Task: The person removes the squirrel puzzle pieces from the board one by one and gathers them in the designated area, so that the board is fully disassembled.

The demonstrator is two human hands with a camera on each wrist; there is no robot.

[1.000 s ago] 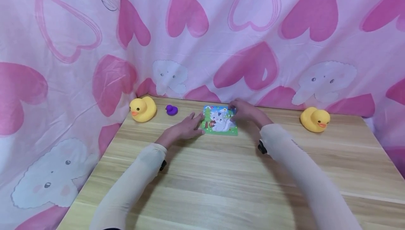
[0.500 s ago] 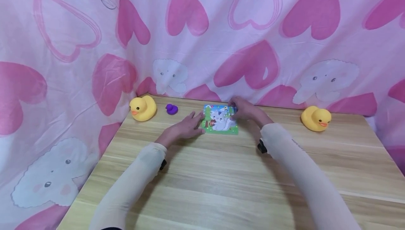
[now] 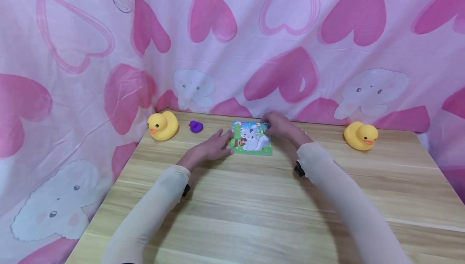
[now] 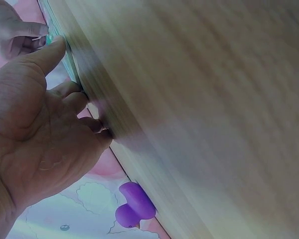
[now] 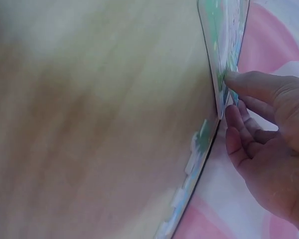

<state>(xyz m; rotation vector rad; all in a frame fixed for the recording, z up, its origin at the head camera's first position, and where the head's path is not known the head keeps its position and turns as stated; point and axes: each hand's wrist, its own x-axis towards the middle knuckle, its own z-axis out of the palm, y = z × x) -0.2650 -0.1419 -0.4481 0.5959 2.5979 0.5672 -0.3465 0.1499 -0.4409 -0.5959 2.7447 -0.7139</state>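
Note:
A square picture puzzle [image 3: 250,139] showing a pale cat-like animal on green lies flat near the table's back edge. Along its left side the left hand [image 3: 210,147] rests with spread, relaxed fingers, its thumb by the lower left corner. At the upper right corner is the right hand [image 3: 282,128]. In the right wrist view, the right hand [image 5: 276,124] pinches a small puzzle piece [image 5: 233,95] between thumb and finger against the board. The left wrist view shows the left hand [image 4: 37,119] with fingertips at the board's edge. Exactly how the piece sits is unclear.
Loose puzzle pieces [image 5: 187,172] lie along the table's back edge beside the board. A yellow duck [image 3: 163,126] and a small purple duck [image 3: 196,126] stand left, another yellow duck [image 3: 361,136] right. A pink patterned curtain [image 3: 218,58] hangs behind the table.
The head view has shifted slightly. Both hands stay in nearly the same places, with only small movement of the right hand's fingers at the puzzle's upper right corner.

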